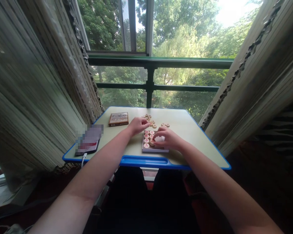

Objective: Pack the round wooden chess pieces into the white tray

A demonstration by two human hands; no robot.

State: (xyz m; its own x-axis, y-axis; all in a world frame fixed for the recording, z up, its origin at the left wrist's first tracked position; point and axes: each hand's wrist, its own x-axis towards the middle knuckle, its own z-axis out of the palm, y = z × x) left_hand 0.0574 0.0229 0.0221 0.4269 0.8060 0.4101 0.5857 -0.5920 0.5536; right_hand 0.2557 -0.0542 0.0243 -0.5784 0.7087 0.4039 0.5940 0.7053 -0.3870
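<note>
Round wooden xiangqi pieces [146, 140] with red characters lie in rows in the left part of an open, shallow white box [155, 150]. Over this box, my right hand [170, 139] is closed, its fingertips on a xiangqi piece [151, 142] in the second column; the hand covers much of the box's right side. Beyond the box, my left hand [137, 126] has curled fingers among loose xiangqi pieces [154, 126] on the table. What those fingers pinch, if anything, is hidden.
The small table [185, 118] has a blue rim. A decorated box lid [118, 119] lies at the back left, near a phone [89, 139] with a white cable [83, 157]. More pieces [165, 124] sit right of centre. Behind are a green railing [161, 62] and curtains [249, 61].
</note>
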